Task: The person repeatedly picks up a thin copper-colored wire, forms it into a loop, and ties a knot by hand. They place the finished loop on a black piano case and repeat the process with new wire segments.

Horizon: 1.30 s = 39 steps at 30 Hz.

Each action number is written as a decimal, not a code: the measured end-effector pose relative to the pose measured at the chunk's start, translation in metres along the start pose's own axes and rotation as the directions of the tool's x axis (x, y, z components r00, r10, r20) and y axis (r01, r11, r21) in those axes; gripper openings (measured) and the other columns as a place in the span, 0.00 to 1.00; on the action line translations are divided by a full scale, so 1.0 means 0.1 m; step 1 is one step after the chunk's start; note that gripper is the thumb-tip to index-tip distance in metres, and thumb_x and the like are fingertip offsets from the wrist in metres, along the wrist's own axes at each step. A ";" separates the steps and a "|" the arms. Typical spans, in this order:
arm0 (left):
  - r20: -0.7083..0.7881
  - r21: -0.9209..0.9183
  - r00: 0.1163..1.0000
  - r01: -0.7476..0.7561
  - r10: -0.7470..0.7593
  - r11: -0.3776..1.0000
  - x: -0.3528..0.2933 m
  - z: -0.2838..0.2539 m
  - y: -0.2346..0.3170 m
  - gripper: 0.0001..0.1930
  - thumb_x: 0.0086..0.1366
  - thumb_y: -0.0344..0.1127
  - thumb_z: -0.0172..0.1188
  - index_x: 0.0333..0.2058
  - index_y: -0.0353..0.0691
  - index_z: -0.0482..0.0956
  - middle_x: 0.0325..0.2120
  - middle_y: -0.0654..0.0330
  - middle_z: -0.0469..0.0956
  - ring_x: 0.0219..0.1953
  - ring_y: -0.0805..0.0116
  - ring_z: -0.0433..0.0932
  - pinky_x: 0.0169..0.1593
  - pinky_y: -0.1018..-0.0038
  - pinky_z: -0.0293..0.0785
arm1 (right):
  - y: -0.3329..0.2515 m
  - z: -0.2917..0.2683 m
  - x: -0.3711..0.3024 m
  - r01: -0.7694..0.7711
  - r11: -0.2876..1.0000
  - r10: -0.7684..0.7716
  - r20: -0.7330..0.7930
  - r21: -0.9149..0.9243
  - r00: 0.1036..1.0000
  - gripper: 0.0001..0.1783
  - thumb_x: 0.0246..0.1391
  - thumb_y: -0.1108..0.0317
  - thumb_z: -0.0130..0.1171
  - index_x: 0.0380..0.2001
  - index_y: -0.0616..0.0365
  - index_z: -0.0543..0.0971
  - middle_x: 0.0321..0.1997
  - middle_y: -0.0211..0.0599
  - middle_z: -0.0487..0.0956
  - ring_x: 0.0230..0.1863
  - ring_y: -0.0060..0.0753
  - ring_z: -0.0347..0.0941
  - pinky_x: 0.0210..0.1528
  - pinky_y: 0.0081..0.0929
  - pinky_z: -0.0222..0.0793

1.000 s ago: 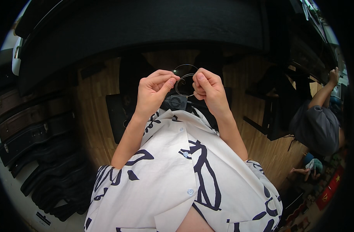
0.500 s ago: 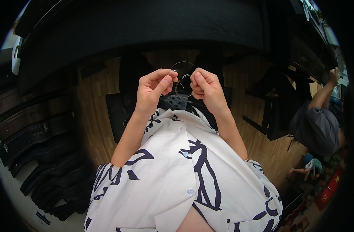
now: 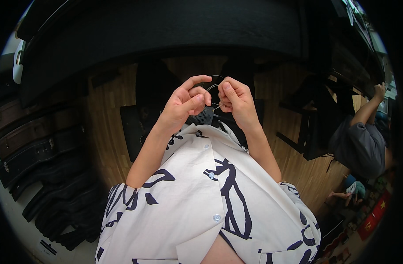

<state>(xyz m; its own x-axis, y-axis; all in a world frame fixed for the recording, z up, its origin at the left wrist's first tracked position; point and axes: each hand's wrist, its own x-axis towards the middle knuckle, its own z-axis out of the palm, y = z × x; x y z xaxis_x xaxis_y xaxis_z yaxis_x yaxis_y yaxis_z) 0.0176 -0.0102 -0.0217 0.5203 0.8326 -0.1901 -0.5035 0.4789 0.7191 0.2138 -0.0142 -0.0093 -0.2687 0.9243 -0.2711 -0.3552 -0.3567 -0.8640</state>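
A thin, coiled metal wire (image 3: 213,86), like an instrument string, hangs in loops between my two hands, in front of my patterned white shirt. My right hand (image 3: 236,99) is closed on the coil, thumb pressed over curled fingers. Beside it, my left hand (image 3: 184,102) is at the coil's left side, its index finger reaching toward the upper loop. Its thumb and remaining fingers are bent in close together around the wire. Fingers hide parts of the loops, and the exact contact of the left fingertips is hard to see.
A broad black surface (image 3: 175,31) spans the far side. Several dark cases (image 3: 34,163) stand in a row on the left. At the right sits another person in grey clothing (image 3: 362,145), beside dark furniture (image 3: 298,127). Wooden floor (image 3: 109,114) shows between.
My left hand has moved right, closer to my right hand, and its index finger has stretched out. The wire's upper loop has become smaller. My right hand has hardly moved.
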 end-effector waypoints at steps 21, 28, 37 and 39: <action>-0.217 0.512 0.928 -0.156 0.303 0.845 0.01 0.06 -0.10 0.08 0.62 0.23 0.65 0.40 0.31 0.82 0.33 0.60 0.82 0.35 0.76 0.82 0.42 0.80 0.79 | -0.03 0.00 -0.02 0.054 0.998 -0.056 -0.118 -0.020 0.992 0.16 0.71 0.62 0.47 0.28 0.57 0.70 0.18 0.16 0.57 0.18 0.09 0.48 0.19 0.14 0.48; -0.259 0.605 0.908 -0.115 0.331 0.788 -0.01 -0.03 -0.07 0.07 0.62 0.21 0.64 0.39 0.31 0.82 0.33 0.60 0.82 0.34 0.74 0.82 0.42 0.79 0.78 | -0.09 -0.05 0.01 0.089 0.992 -0.075 -0.149 0.090 0.986 0.14 0.71 0.63 0.47 0.29 0.54 0.70 0.18 0.17 0.56 0.18 0.10 0.48 0.19 0.14 0.50; -0.351 0.241 0.910 -0.139 0.220 0.960 0.05 -0.02 -0.10 0.06 0.66 0.27 0.63 0.41 0.34 0.83 0.33 0.60 0.82 0.37 0.72 0.83 0.42 0.80 0.78 | -0.04 -0.05 0.02 0.046 0.986 -0.032 -0.091 0.159 0.995 0.13 0.70 0.65 0.49 0.30 0.56 0.72 0.18 0.17 0.57 0.18 0.10 0.49 0.20 0.15 0.53; -0.355 0.067 0.927 -0.102 0.119 0.993 0.06 -0.01 -0.11 0.07 0.66 0.30 0.63 0.42 0.36 0.83 0.33 0.61 0.83 0.37 0.72 0.82 0.40 0.81 0.76 | -0.01 -0.05 0.03 0.041 0.986 -0.026 -0.089 0.161 0.996 0.13 0.70 0.65 0.50 0.30 0.57 0.72 0.18 0.17 0.57 0.18 0.10 0.50 0.21 0.15 0.54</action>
<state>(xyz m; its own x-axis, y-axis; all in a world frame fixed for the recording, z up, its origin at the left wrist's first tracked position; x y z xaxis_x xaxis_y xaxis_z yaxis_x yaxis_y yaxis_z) 0.0258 -0.0103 -0.0310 0.1771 0.9279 -0.3280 -0.5069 0.3717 0.7778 0.2176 -0.0104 -0.0113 -0.1784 0.9418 -0.2848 -0.5051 -0.3361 -0.7949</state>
